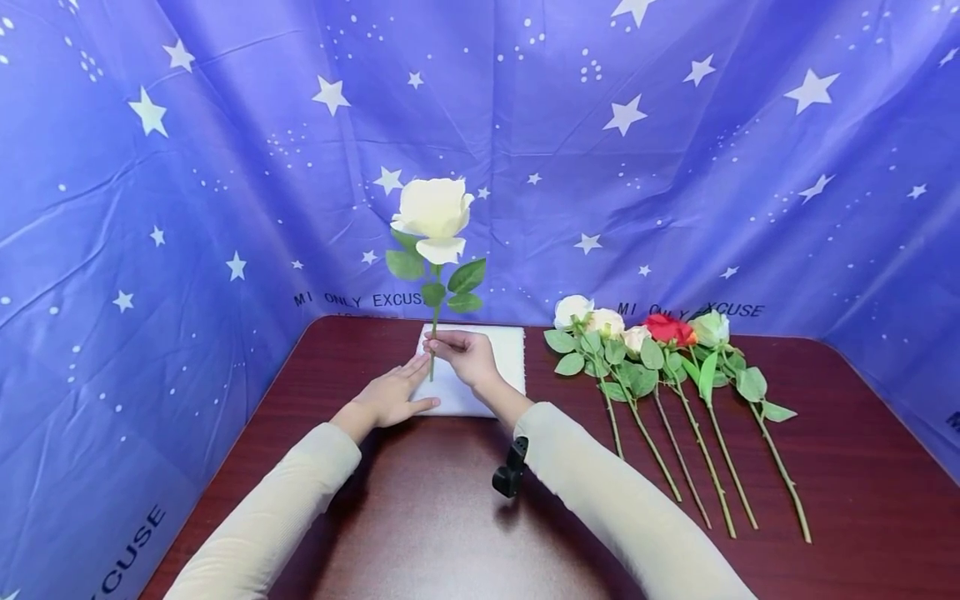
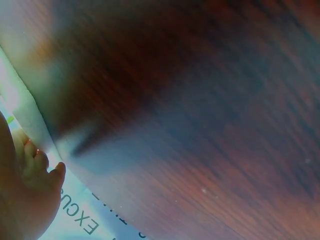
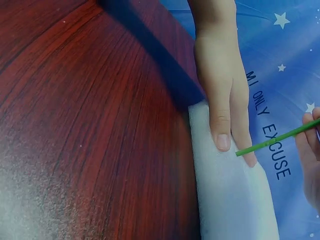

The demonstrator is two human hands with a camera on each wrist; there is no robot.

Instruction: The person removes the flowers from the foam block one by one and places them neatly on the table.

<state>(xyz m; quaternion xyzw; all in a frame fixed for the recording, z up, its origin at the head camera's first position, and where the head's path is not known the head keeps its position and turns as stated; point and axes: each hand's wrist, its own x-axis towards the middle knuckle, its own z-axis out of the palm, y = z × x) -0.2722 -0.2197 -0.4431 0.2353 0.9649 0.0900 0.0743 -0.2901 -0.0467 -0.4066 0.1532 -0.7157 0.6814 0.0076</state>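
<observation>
The right hand (image 1: 467, 354) pinches the thin green stem of a tall cream-white artificial rose (image 1: 435, 210), holding it upright with the stem's lower tip poised at a white rectangular foam block (image 1: 510, 354) that lies near the far edge of the dark red wooden table (image 1: 420, 517). The left hand (image 1: 390, 398) lies flat with straight fingers on the block's near-left part, pressing it down (the right wrist view shows the fingertips just beside the stem tip). To the right, well apart from the block, a row of loose roses (image 1: 652, 333), white, cream and one red, lies on the table with stems toward the person. The likeliest trouble, I judge, is the stem tip sliding sideways toward the steadying fingers, or the heavy bloom tipping the rose over if the stem sits shallow; light foam could also lift should the flat hand ease off.
</observation>
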